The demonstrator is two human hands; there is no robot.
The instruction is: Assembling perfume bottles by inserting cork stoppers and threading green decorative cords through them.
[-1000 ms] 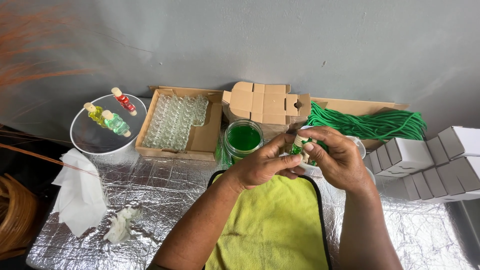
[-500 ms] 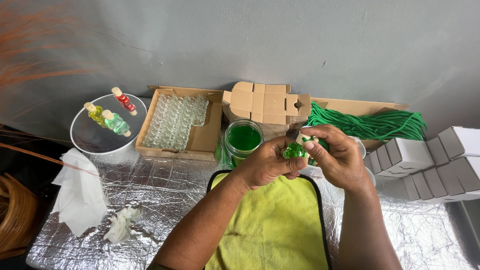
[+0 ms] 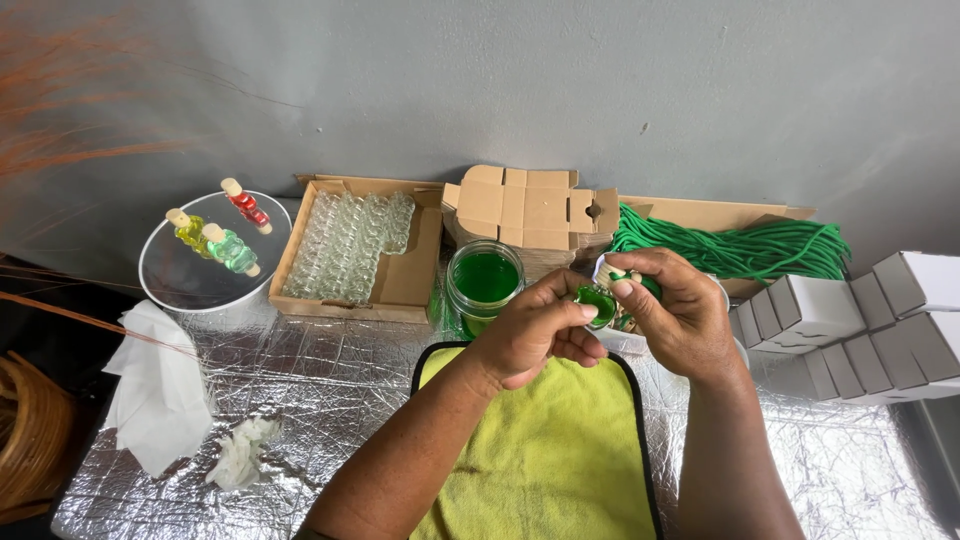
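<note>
My left hand (image 3: 530,330) and my right hand (image 3: 675,310) meet above a yellow cloth (image 3: 545,450) and together pinch a small glass bottle of green liquid (image 3: 598,304). The right fingers cover its top, so its cap or cork is hidden. A glass jar of green liquid (image 3: 484,283) stands just behind my left hand. A white bowl (image 3: 720,300) is mostly hidden behind my right hand.
A cardboard box of several empty small glass bottles (image 3: 350,245), a stack of flat cardboard blanks (image 3: 535,210), green cords (image 3: 740,248), white boxes (image 3: 860,320), a round clear stand with three filled bottles (image 3: 215,250), crumpled tissue (image 3: 150,385), foil table cover (image 3: 330,390).
Both hands stayed together over the cloth; the fingers shifted around the small bottle, and its green body shows more between them now.
</note>
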